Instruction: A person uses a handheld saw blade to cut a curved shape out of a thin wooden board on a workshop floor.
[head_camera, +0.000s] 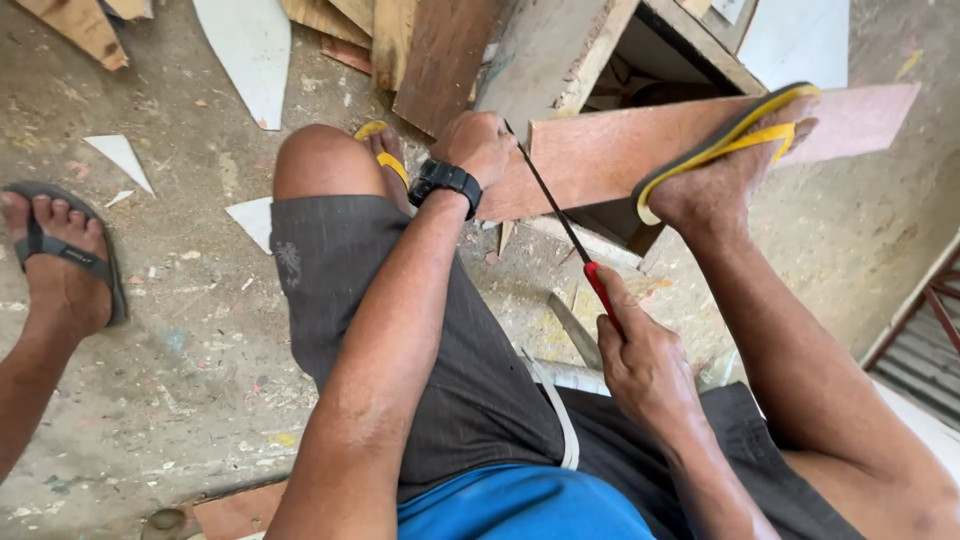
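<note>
A reddish-brown board (620, 145) lies tilted across a wooden box, pinned down by my right foot in a yellow sandal (725, 150). My left hand (478, 143), with a black watch on the wrist, grips the board's left end. My right hand (640, 350) is closed on the red handle of a thin saw (560, 215), whose dark blade runs up to the board's near edge right beside my left hand. My left foot in a yellow sandal (385, 150) rests on the floor behind my left knee.
Another person's foot in a grey sandal (62, 255) stands at the left. Wooden planks (440, 55) and white offcuts (245, 50) lie on the dusty concrete floor. The open wooden box (690, 50) sits behind the board. A red metal frame (935, 310) is at right.
</note>
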